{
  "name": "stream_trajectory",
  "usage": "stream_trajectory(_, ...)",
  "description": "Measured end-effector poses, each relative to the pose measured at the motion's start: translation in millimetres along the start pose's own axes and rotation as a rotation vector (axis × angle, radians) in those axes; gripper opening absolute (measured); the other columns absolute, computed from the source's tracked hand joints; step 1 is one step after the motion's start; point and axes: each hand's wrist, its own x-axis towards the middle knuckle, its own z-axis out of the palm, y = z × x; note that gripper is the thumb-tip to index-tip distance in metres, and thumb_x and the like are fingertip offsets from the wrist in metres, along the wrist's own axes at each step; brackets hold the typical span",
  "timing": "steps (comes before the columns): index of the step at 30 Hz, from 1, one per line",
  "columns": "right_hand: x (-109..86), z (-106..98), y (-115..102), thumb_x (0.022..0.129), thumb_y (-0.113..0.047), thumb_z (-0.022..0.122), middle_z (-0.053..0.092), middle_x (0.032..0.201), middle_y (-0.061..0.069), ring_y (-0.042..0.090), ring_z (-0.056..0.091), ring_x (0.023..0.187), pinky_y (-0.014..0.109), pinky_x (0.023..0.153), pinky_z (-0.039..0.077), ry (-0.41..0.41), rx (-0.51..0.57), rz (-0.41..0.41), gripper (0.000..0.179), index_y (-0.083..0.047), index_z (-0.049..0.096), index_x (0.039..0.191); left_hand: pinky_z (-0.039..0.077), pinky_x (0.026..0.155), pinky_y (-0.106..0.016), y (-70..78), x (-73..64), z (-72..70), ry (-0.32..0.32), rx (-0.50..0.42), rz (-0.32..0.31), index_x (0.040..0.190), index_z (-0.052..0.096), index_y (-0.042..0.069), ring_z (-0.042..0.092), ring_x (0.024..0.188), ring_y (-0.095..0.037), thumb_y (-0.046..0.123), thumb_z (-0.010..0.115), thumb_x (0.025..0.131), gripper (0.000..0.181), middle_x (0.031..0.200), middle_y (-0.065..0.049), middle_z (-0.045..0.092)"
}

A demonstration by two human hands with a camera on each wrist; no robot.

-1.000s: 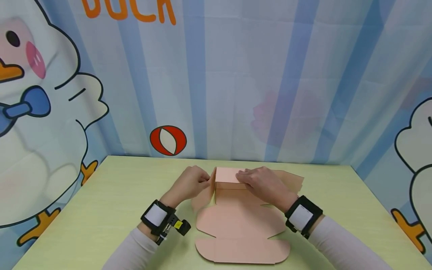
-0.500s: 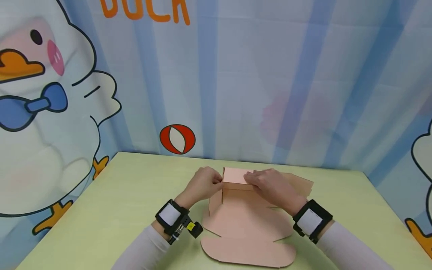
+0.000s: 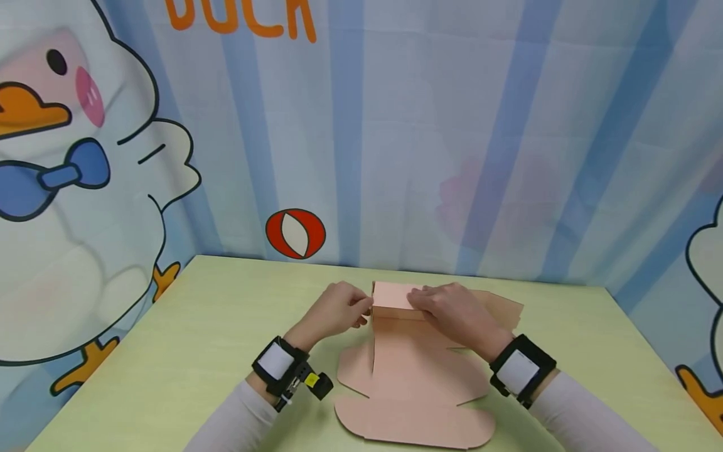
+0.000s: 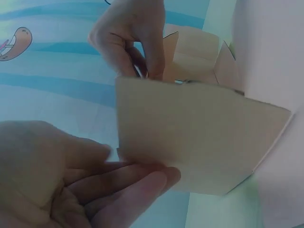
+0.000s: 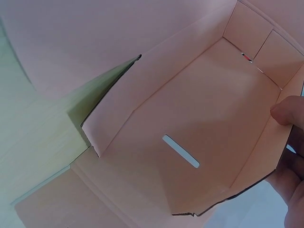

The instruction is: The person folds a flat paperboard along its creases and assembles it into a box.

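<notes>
1. A half-made cardboard box (image 3: pixel 401 336) is set on the desk (image 3: pixel 226 314), perhaps so that it can be pressed without wobbling.
2. One long wall (image 5: pixel 266 147) is pinched by the right hand (image 3: pixel 457 311). The thumb (image 5: pixel 286 110) is put inside and the fingers outside, likely so that the wall is held up.
3. Nothing is seen to be gripped by the left hand (image 3: pixel 339 307). Its fingers (image 4: pixel 118 185) are loosely bent by the outside of the end wall (image 4: pixel 190 133), maybe to stop it falling open. How hard it is pressed cannot be told.
4. The lid (image 3: pixel 418 376) is spread toward the person, probably so that the hands are not blocked.
5. At the other end, a flap (image 3: pixel 498 304) is left unfolded. Near it, a slot (image 5: pixel 180 151) is cut, maybe for a tab.
</notes>
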Motion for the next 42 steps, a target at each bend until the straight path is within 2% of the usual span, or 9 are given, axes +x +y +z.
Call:
stream_trajectory(3, 0.1, -0.5, 0.0, 0.089, -0.008, 0.071, 0.060, 0.060, -0.002, 0.014, 0.067, 0.062, 0.023, 0.058, 0.047, -0.003, 0.001, 0.002, 0.022, -0.015, 0.055, 0.077, 0.058, 0.067, -0.027, -5.0, 0.6, -1.4, -0.032, -0.030, -0.001, 0.104, 0.075, 0.002, 0.068, 0.071, -0.013, 0.013, 0.062, 0.096, 0.019, 0.089, -0.008, 0.075)
stream_trajectory(6, 0.0, -0.9, 0.0, 0.089, -0.008, 0.071, 0.060, 0.060, -0.003, 0.015, 0.069, 0.064, 0.023, 0.060, 0.049, -0.008, 0.004, 0.004, 0.022, -0.015, 0.055, 0.077, 0.060, 0.074, -0.030, -7.9, 0.7, -1.9, -0.045, -0.024, 0.017, 0.111, 0.074, 0.002, 0.072, 0.082, -0.015, 0.012, 0.071, 0.090, 0.023, 0.096, -0.008, 0.076)
stream_trajectory(10, 0.0, -1.0, -0.2, 0.090, -0.008, 0.071, 0.056, 0.057, -0.004, 0.013, 0.066, 0.060, 0.021, 0.058, 0.043, -0.015, 0.005, 0.005, 0.021, -0.015, 0.056, 0.077, 0.060, 0.075, -0.030, -7.6, -0.1, -1.7, -0.034, -0.015, 0.031, 0.109, 0.074, 0.002, 0.072, 0.086, -0.016, 0.014, 0.076, 0.086, 0.026, 0.094, -0.007, 0.077)
stream_trajectory(14, -0.1, -0.7, 0.1, 0.089, -0.008, 0.072, 0.059, 0.059, -0.003, 0.013, 0.065, 0.059, 0.021, 0.056, 0.042, -0.018, 0.002, 0.010, 0.021, -0.015, 0.056, 0.078, 0.060, 0.075, -0.030, -5.6, -1.2, -0.6, -0.009, -0.016, 0.020, 0.112, 0.073, 0.003, 0.073, 0.085, -0.016, 0.016, 0.078, 0.085, 0.031, 0.094, -0.007, 0.077)
stream_trajectory(20, 0.2, -0.6, 0.7, 0.089, -0.008, 0.072, 0.066, 0.065, -0.001, 0.012, 0.062, 0.057, 0.020, 0.054, 0.039, -0.021, -0.002, 0.009, 0.020, -0.016, 0.057, 0.079, 0.060, 0.083, -0.034, -4.6, -0.6, 1.6, 0.021, 0.002, 0.036, 0.121, 0.071, 0.009, 0.073, 0.098, -0.022, 0.019, 0.079, 0.084, 0.039, 0.112, -0.008, 0.075)
stream_trajectory(26, 0.4, -0.9, 1.0, 0.090, -0.009, 0.071, 0.056, 0.058, -0.003, 0.005, 0.046, 0.050, 0.018, 0.052, 0.028, -0.032, -0.002, 0.007, 0.026, -0.017, 0.051, 0.075, 0.058, 0.091, -0.038, -10.1, 4.4, 7.2, 0.024, -0.053, 0.068, 0.140, 0.055, 0.009, 0.068, 0.114, -0.030, 0.017, 0.081, 0.082, 0.065, 0.136, -0.011, 0.063)
stream_trajectory(30, 0.5, -0.9, 1.1, 0.089, -0.008, 0.072, 0.053, 0.057, -0.004, 0.003, 0.041, 0.050, 0.018, 0.052, 0.027, -0.035, 0.002, 0.007, 0.027, -0.017, 0.051, 0.075, 0.058, 0.092, -0.039, -15.0, 9.1, 11.8, -0.005, -0.116, 0.069, 0.151, 0.040, 0.007, 0.063, 0.122, -0.034, 0.018, 0.082, 0.081, 0.083, 0.147, -0.012, 0.053)
stream_trajectory(34, 0.7, -0.7, 0.9, 0.090, -0.008, 0.071, 0.051, 0.056, -0.005, 0.003, 0.040, 0.051, 0.018, 0.052, 0.028, -0.034, 0.015, 0.006, 0.027, -0.017, 0.050, 0.074, 0.058, 0.092, -0.038, -15.6, 11.4, 15.2, -0.003, -0.130, 0.052, 0.153, 0.035, 0.007, 0.061, 0.124, -0.035, 0.021, 0.084, 0.079, 0.090, 0.150, -0.012, 0.049)
stream_trajectory(42, 0.3, -1.1, 1.7, 0.091, -0.007, 0.069, 0.042, 0.054, -0.007, 0.003, 0.035, 0.051, 0.019, 0.052, 0.026, -0.030, 0.027, 0.006, 0.030, -0.016, 0.048, 0.073, 0.058, 0.092, -0.039, -13.8, 13.4, 21.1, 0.049, -0.093, 0.060, 0.148, 0.044, 0.008, 0.064, 0.117, -0.034, 0.023, 0.084, 0.079, 0.081, 0.141, -0.011, 0.057)
